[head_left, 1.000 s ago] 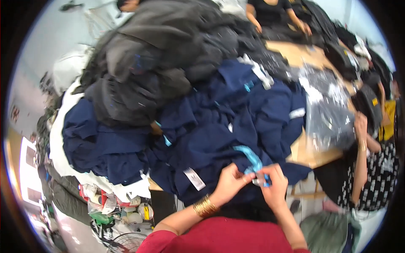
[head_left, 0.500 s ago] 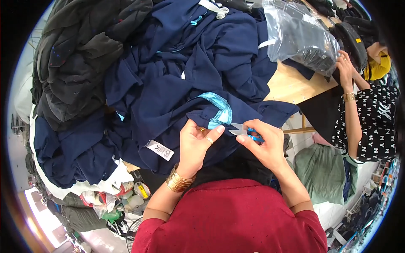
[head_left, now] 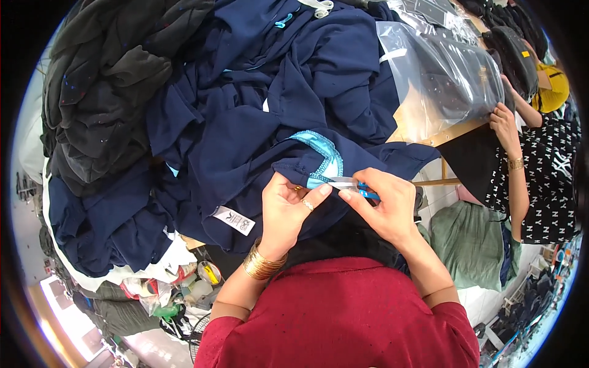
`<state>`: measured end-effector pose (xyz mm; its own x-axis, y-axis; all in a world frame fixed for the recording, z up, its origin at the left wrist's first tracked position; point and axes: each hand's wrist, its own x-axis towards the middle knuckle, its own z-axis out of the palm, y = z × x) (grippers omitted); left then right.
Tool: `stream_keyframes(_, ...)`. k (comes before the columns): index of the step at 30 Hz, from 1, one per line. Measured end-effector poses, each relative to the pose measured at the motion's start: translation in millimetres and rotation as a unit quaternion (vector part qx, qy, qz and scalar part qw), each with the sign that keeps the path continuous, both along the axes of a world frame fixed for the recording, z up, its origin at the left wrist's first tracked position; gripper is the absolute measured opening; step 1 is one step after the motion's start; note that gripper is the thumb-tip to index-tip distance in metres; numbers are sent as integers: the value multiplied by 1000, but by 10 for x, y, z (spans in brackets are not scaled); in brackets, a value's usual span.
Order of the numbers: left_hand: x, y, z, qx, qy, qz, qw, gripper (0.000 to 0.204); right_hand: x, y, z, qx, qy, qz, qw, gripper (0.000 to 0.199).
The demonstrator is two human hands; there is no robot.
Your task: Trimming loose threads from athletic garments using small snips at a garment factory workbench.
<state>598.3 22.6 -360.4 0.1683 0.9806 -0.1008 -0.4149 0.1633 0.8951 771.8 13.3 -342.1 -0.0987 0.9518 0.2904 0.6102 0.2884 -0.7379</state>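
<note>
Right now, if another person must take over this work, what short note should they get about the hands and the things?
Left hand: pinches the edge of the navy garment, just beside its light blue trim.
Right hand: holds small blue-handled snips, blades at the trim edge, close to the left fingertips.
Things: the garment lies on top of a pile of navy clothes; a white label hangs at its lower edge. A dark grey pile sits on the left, bagged clothes on the right, by another person's hand.
Done: cannot tell whether any cut is made.
Left: the trim edge under the blades.
</note>
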Motion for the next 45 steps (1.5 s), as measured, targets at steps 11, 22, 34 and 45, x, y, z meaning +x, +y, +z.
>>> stream_keyframes(11,-15,-25,-12,7,9,3,1000,34,2,-8,7,-15,-11,0,1000,27)
stream_keyframes(22,3,-4,54,-22,6,36,999,34,278,39,-114,-130,270,-84,950,20)
stream_keyframes(34,-982,565,320,116,23,298,947,6,619,-42,-678,-73,150,-153,974,24)
stream_keyframes(45,-1495,1427,-750,100,137,244,955,36,528,18,-979,-9,62,-128,990,29)
